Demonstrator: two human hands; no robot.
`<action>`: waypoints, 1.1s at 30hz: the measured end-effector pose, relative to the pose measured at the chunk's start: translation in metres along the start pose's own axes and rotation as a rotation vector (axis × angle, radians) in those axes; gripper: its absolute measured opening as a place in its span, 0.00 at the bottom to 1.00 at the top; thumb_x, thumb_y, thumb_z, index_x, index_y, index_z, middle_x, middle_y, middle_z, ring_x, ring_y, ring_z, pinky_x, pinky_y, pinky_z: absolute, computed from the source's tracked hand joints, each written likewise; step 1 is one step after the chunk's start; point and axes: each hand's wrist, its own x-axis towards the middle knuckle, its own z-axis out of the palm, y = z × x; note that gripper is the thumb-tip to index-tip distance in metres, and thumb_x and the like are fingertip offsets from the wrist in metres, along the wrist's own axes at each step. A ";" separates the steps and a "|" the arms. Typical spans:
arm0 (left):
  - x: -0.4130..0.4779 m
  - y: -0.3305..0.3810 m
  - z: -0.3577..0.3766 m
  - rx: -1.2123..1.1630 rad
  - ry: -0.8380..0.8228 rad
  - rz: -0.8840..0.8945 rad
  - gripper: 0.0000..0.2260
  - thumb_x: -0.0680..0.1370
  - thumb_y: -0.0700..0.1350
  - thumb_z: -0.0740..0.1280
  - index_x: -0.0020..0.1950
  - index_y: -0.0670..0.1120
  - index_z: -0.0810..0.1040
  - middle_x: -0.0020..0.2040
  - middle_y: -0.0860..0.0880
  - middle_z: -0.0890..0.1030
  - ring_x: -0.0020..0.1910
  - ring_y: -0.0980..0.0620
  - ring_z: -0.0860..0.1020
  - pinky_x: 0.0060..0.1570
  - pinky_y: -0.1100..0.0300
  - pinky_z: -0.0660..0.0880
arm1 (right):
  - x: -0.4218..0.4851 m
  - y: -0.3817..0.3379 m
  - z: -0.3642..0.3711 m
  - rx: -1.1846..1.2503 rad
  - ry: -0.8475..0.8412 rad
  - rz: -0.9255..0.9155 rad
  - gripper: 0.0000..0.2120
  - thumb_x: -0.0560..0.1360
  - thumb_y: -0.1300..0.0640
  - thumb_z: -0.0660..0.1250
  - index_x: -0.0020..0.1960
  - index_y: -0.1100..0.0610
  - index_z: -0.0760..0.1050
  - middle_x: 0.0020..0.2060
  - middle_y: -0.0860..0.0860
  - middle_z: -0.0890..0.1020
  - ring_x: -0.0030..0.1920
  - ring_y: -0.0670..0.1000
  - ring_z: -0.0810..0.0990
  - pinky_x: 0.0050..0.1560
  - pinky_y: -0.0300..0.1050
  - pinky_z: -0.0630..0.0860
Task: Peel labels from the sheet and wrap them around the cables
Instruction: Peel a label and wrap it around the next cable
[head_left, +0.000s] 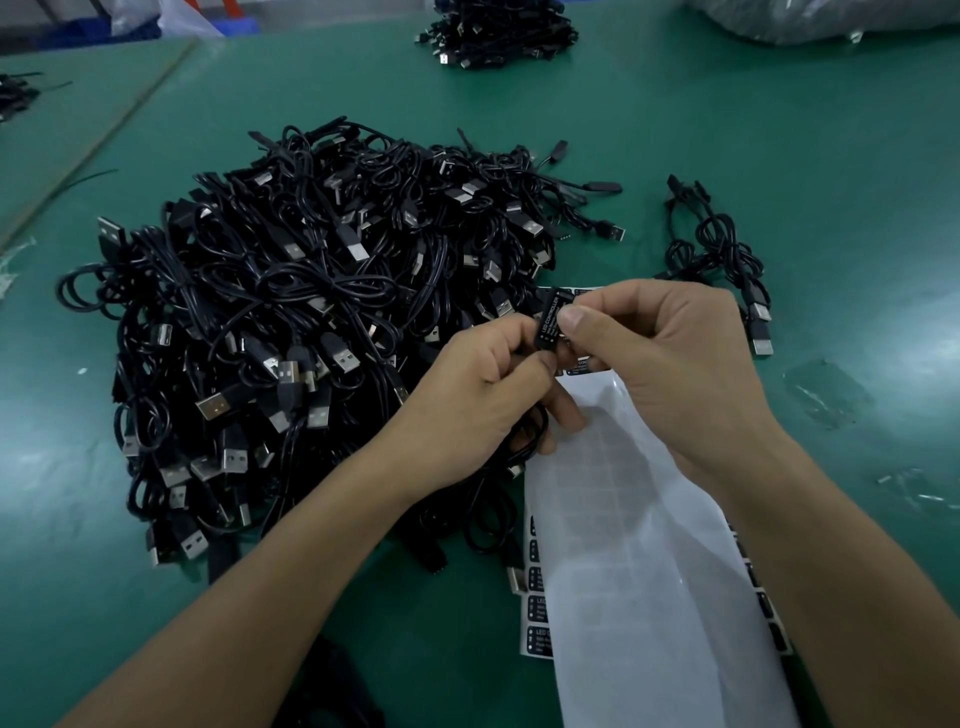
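The label (549, 323) is pinched by the right hand (660, 358) onto the cable (531, 434) gripped in the left hand (483, 400), evidently raised for wrapping.

Big cable heap (311, 322) crowding left, small bundle (727, 260) right — open green table (675, 130) between, beyond.

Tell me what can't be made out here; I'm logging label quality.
Head view:
label: print under "LED CONTROLLER" too small; the left hand and right hand cover its ends.
cable: mostly hidden under the left hand; whether the label wraps it is unclear.
label sheet: cut off by the bottom edge; right column under the right forearm.
far cable pile: cut off by the top edge.
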 end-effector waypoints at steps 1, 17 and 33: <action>0.000 0.000 0.000 0.004 0.001 -0.001 0.06 0.85 0.38 0.59 0.52 0.41 0.75 0.33 0.46 0.84 0.27 0.49 0.78 0.31 0.54 0.74 | 0.000 0.000 0.000 -0.002 -0.001 0.002 0.08 0.76 0.63 0.72 0.40 0.54 0.83 0.33 0.52 0.85 0.31 0.41 0.80 0.36 0.31 0.75; 0.000 -0.003 0.001 0.076 0.030 0.011 0.06 0.83 0.38 0.58 0.50 0.42 0.73 0.27 0.49 0.79 0.22 0.54 0.71 0.24 0.65 0.68 | -0.001 0.002 0.003 -0.046 0.024 -0.016 0.07 0.75 0.62 0.73 0.39 0.54 0.83 0.32 0.50 0.85 0.33 0.45 0.82 0.39 0.35 0.78; -0.002 -0.001 0.002 0.031 0.012 0.038 0.10 0.85 0.43 0.55 0.50 0.47 0.74 0.30 0.46 0.80 0.25 0.52 0.73 0.28 0.62 0.71 | 0.000 0.003 0.005 -0.043 0.047 -0.036 0.08 0.74 0.62 0.74 0.40 0.52 0.83 0.33 0.48 0.86 0.35 0.45 0.85 0.40 0.35 0.79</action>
